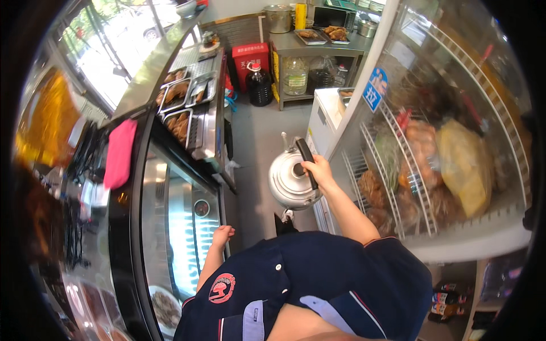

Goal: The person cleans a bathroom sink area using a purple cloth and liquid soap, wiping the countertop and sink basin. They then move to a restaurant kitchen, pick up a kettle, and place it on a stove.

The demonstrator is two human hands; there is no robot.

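Note:
A silver metal kettle (pixel 285 181) with a short spout hangs above the floor in front of me. My right hand (pixel 320 172) is wrapped around its black handle (pixel 305 153). The lid is on, and its black knob shows under the handle. My left hand (pixel 224 235) hangs at my side with curled fingers, beside the glass display case (pixel 224 200). I see nothing in it, though its palm is turned from view.
To my right stands a glass-door refrigerator (pixel 371 128) with bagged food on wire racks. Trays of cooked meat (pixel 178 125) lie on the left steel counter. Ahead on the grey floor are a dark jug (pixel 258 87) and a red box (pixel 251 55), near a steel table (pixel 281 42).

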